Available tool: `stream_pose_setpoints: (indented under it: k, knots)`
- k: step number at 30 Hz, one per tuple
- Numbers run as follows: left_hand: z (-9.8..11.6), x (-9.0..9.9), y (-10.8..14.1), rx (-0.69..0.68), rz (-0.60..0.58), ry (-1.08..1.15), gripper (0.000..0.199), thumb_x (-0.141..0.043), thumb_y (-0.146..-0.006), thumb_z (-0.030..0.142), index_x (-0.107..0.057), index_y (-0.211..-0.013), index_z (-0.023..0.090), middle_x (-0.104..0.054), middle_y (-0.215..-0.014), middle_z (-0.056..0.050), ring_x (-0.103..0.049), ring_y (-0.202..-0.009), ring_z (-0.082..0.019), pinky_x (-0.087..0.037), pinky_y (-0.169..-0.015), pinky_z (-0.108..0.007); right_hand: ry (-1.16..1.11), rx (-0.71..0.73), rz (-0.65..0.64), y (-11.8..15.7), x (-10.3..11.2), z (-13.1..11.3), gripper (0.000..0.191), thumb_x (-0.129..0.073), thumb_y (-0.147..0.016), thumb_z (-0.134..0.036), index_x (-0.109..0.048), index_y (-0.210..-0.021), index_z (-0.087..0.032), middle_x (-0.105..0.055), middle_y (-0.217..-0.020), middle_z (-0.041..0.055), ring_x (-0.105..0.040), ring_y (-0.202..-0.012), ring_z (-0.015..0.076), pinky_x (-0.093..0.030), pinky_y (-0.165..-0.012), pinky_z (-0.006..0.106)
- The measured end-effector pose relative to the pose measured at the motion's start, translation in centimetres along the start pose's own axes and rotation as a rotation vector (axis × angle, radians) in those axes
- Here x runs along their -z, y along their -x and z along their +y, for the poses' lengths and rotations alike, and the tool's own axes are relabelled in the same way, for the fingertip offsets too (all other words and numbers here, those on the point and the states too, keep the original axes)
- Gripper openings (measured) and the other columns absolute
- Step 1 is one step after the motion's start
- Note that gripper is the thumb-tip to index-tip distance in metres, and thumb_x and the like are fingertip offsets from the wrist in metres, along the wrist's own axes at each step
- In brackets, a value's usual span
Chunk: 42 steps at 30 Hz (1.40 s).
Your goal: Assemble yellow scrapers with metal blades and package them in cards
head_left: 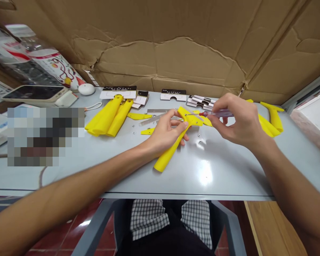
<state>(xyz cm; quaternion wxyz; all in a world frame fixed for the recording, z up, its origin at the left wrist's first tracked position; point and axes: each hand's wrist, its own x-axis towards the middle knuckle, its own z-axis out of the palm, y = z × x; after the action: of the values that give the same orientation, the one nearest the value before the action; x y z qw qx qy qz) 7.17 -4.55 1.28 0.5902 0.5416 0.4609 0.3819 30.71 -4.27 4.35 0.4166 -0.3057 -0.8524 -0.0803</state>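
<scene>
My left hand (168,133) is wrapped round a yellow plastic handle (166,158), whose wide head points up and to the right. In my right hand (238,119) is a screwdriver (221,113) with a clear handle and a red collar, held level. Its thin shaft reaches left to a screw on the yellow head. Around the head lie metal strips (160,111) and flat yellow pieces (140,116). Small nuts (199,136) are on the table just below it.
Yellow handles (109,117) lie at the left and more (276,119) at the right. Black-and-white cards (173,95) stand along a cardboard wall (162,60). Bottles (50,60), a phone (34,93) and a white round object (86,89) are at the far left of the table (138,177).
</scene>
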Motion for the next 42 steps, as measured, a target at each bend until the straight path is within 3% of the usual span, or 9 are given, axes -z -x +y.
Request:
stream_pose_setpoints:
  k: [6,11,14,22,28,35,38,42]
  knots:
    - [-0.48,0.01,-0.06,-0.018,-0.016,-0.013,0.015,-0.067,-0.104,0.023,-0.055,-0.112,0.022,-0.078,-0.096,-0.007,-0.07,-0.055,-0.014,-0.055,-0.05,-0.027,0.121,-0.053,-0.054,0.3,0.13,0.04,0.017,-0.069,-0.104,-0.031,-0.064,-0.087,-0.026,-0.069,-0.067,-0.0031,-0.061,-0.055,0.0152,-0.049,-0.057,0.031]
    - [-0.72,0.0,0.0,-0.036,-0.049,-0.029,0.015,-0.067,-0.104,0.025,-0.056,-0.114,0.022,-0.076,-0.084,-0.004,-0.068,-0.052,-0.014,-0.055,-0.051,-0.028,0.037,-0.04,-0.124,0.14,0.59,-0.48,0.005,-0.068,-0.09,-0.024,-0.064,-0.09,-0.027,-0.073,-0.078,-0.0008,-0.063,-0.06,0.0175,-0.048,-0.056,0.033]
    - [-0.69,0.05,-0.05,-0.038,-0.029,-0.033,0.015,-0.067,-0.104,0.024,-0.055,-0.113,0.023,-0.076,-0.085,-0.005,-0.069,-0.053,-0.014,-0.055,-0.051,-0.028,0.026,-0.066,-0.104,0.15,0.49,-0.5,0.01,-0.068,-0.088,-0.022,-0.064,-0.096,-0.027,-0.075,-0.084,0.0001,-0.066,-0.063,0.0184,-0.051,-0.057,0.033]
    - [-0.46,-0.14,0.08,-0.024,-0.036,-0.047,0.014,-0.066,-0.104,0.023,-0.055,-0.112,0.022,-0.074,-0.082,-0.003,-0.068,-0.052,-0.014,-0.055,-0.05,-0.028,0.082,-0.073,-0.039,0.08,0.32,-0.33,0.02,-0.073,-0.099,-0.032,-0.062,-0.082,-0.027,-0.06,-0.057,-0.0064,-0.051,-0.046,0.0131,-0.042,-0.051,0.031]
    - [-0.63,-0.16,0.02,-0.028,-0.026,-0.044,0.013,-0.066,-0.104,0.021,-0.054,-0.111,0.022,-0.075,-0.085,-0.004,-0.069,-0.053,-0.015,-0.055,-0.05,-0.028,0.038,-0.069,-0.085,-0.17,0.65,-0.62,0.008,-0.069,-0.088,-0.025,-0.061,-0.087,-0.026,-0.071,-0.077,-0.0007,-0.061,-0.059,0.0171,-0.044,-0.053,0.033]
    - [-0.8,-0.01,-0.1,-0.025,-0.025,-0.048,0.013,-0.066,-0.105,0.024,-0.054,-0.11,0.023,-0.075,-0.082,-0.003,-0.068,-0.051,-0.015,-0.054,-0.049,-0.029,0.072,-0.094,-0.05,0.03,0.26,-0.13,0.016,-0.069,-0.1,-0.03,-0.065,-0.085,-0.026,-0.07,-0.065,-0.0039,-0.061,-0.05,0.0146,-0.048,-0.055,0.03]
    - [-0.75,-0.04,-0.05,-0.028,-0.029,-0.048,0.014,-0.066,-0.104,0.024,-0.054,-0.111,0.023,-0.075,-0.082,-0.004,-0.068,-0.052,-0.015,-0.054,-0.05,-0.028,0.052,-0.124,-0.11,0.09,0.46,-0.32,0.006,-0.068,-0.097,-0.029,-0.065,-0.093,-0.026,-0.069,-0.068,-0.0039,-0.06,-0.051,0.0154,-0.047,-0.054,0.031]
    - [-0.75,0.0,-0.12,-0.029,-0.019,-0.044,0.014,-0.066,-0.104,0.023,-0.054,-0.111,0.023,-0.075,-0.082,-0.003,-0.068,-0.051,-0.014,-0.054,-0.05,-0.029,0.015,-0.155,-0.118,0.22,0.5,-0.48,0.012,-0.071,-0.09,-0.025,-0.06,-0.096,-0.027,-0.07,-0.073,-0.0038,-0.06,-0.053,0.0155,-0.049,-0.054,0.031]
